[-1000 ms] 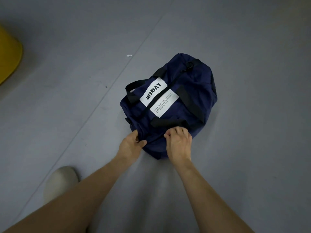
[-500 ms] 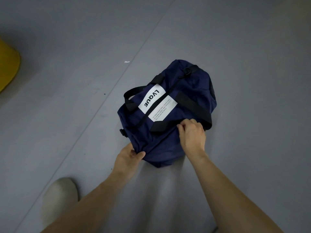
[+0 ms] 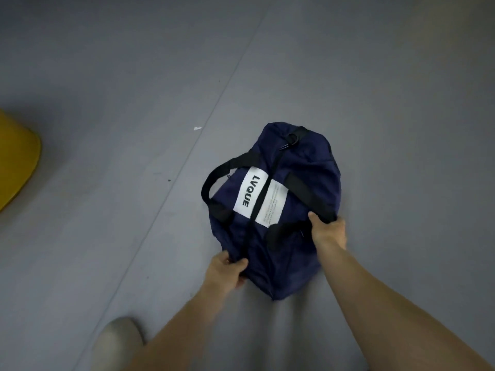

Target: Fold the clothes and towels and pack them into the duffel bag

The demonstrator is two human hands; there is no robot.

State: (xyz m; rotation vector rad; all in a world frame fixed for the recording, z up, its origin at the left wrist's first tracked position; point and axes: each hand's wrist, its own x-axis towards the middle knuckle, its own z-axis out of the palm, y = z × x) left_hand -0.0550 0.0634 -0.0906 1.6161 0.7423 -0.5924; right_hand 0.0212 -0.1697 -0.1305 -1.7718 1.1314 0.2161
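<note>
Duffel bag (image 3: 305,164), navy with black straps and a white label (image 3: 250,192), was found lying on the grey floor (image 3: 107,76), its near end towards the person and its zip line apparently drawn closed. The left grip (image 3: 227,271) was closed in a pinch on the fabric at the near end, beside the zip line. The right grip (image 3: 328,231) was curled round the black handle strap (image 3: 305,194) at the bag's right side, thumb on top. No loose clothes or towels were to be seen, so the packing was judged nearly or wholly done, and the step in hand was taken to be squaring up or shifting the filled bag. It would be done best with the near end pinned taut while the strap was drawn evenly, so that the soft body was not twisted. Open floor lay on every side. A yellow object (image 3: 16,162) at the left edge and a pale shoe (image 3: 117,341) beside the left forearm were well apart from the bag.
</note>
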